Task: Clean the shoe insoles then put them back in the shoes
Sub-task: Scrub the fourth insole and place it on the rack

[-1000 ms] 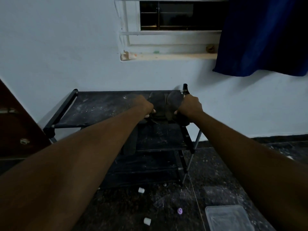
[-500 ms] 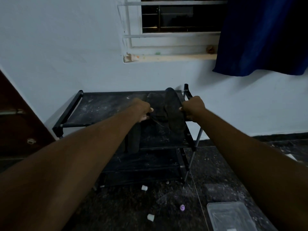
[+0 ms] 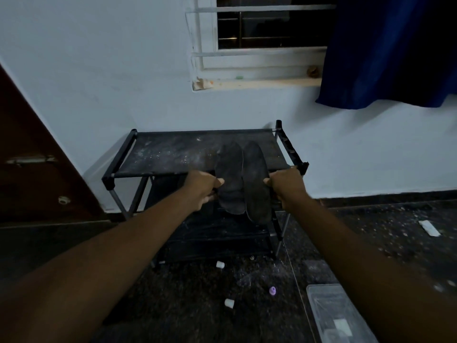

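Two dark, dusty shoe insoles are held up side by side in front of a black shoe rack (image 3: pixel 158 174). My left hand (image 3: pixel 201 188) pinches the left insole (image 3: pixel 229 177) at its left edge, thumb on the front. My right hand (image 3: pixel 286 185) grips the right insole (image 3: pixel 256 184) at its right edge. The insoles stand nearly upright and touch or overlap along their inner edges. No shoes can be made out in the dim light.
The rack's dusty top shelf stands against a white wall under a window with a blue curtain (image 3: pixel 390 50). On the dark floor lie two small white caps (image 3: pixel 229 303), a purple cap (image 3: pixel 272 290) and a clear plastic box (image 3: pixel 331 315). A brown door (image 3: pixel 37 169) is at left.
Both hands have lifted the insoles off the rack's top shelf and drawn them toward me, turning them upright so their flat faces show side by side.
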`<act>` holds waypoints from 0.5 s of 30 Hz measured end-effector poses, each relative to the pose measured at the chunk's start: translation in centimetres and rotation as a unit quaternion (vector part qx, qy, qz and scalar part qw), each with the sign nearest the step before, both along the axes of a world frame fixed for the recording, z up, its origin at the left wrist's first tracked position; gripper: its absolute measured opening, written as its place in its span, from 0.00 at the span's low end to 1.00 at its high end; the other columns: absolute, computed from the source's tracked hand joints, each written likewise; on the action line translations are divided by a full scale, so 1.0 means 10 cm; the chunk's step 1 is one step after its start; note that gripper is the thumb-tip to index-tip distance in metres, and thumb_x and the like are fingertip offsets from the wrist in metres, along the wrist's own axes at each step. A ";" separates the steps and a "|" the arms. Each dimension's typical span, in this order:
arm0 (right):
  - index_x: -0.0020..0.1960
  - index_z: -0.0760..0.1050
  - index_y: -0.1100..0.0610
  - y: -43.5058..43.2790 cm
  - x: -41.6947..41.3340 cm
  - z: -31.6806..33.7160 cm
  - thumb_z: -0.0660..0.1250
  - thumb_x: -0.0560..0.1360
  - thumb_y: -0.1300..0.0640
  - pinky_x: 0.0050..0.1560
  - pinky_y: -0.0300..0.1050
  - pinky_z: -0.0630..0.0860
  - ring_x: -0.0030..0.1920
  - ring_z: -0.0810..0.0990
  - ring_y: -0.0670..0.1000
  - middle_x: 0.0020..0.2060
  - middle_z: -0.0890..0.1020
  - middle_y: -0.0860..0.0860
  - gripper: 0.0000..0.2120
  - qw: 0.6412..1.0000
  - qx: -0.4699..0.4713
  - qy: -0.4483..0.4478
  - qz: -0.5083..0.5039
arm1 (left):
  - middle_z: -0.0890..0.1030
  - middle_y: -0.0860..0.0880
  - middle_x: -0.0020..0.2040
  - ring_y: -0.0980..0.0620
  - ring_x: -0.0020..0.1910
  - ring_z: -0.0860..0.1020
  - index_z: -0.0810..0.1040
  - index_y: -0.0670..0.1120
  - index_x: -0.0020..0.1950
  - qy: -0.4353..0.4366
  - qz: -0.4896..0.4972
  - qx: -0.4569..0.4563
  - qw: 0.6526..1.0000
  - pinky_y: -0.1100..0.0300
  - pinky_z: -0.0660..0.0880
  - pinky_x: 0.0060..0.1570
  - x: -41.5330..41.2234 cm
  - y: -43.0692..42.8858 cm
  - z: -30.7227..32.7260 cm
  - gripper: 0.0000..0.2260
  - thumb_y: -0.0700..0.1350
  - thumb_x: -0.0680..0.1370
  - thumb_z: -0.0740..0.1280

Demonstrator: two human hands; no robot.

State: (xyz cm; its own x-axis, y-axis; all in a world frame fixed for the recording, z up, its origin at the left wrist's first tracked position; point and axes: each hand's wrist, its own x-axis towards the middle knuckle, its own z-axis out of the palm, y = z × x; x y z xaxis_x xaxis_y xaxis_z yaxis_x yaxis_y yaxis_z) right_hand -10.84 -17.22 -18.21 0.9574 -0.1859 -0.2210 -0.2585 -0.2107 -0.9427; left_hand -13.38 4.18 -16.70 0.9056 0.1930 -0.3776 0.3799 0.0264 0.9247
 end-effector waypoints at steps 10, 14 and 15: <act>0.38 0.79 0.70 0.08 -0.78 -0.42 0.69 0.75 0.70 0.41 0.51 0.80 0.37 0.81 0.56 0.35 0.83 0.63 0.07 1.000 0.026 -0.002 -0.016 | 0.84 0.42 0.52 0.50 0.45 0.82 0.78 0.39 0.54 0.016 0.014 -0.018 1.000 0.61 0.79 0.33 -0.72 0.15 -0.41 0.06 0.37 0.79 0.73; 0.43 0.81 0.71 0.05 -0.96 -0.57 0.69 0.75 0.71 0.44 0.53 0.83 0.38 0.83 0.57 0.38 0.85 0.63 0.05 0.998 0.046 0.010 -0.030 | 0.83 0.45 0.44 0.52 0.41 0.81 0.76 0.42 0.45 0.023 0.009 -0.011 1.000 0.64 0.77 0.28 -0.88 0.21 -0.60 0.07 0.37 0.79 0.73; 0.43 0.81 0.72 0.04 -0.97 -0.60 0.69 0.75 0.71 0.46 0.56 0.83 0.39 0.83 0.58 0.38 0.85 0.64 0.04 0.998 0.053 0.014 -0.035 | 0.83 0.45 0.46 0.52 0.42 0.81 0.76 0.42 0.45 0.029 0.007 -0.010 1.000 0.63 0.78 0.29 -0.91 0.22 -0.65 0.07 0.37 0.79 0.73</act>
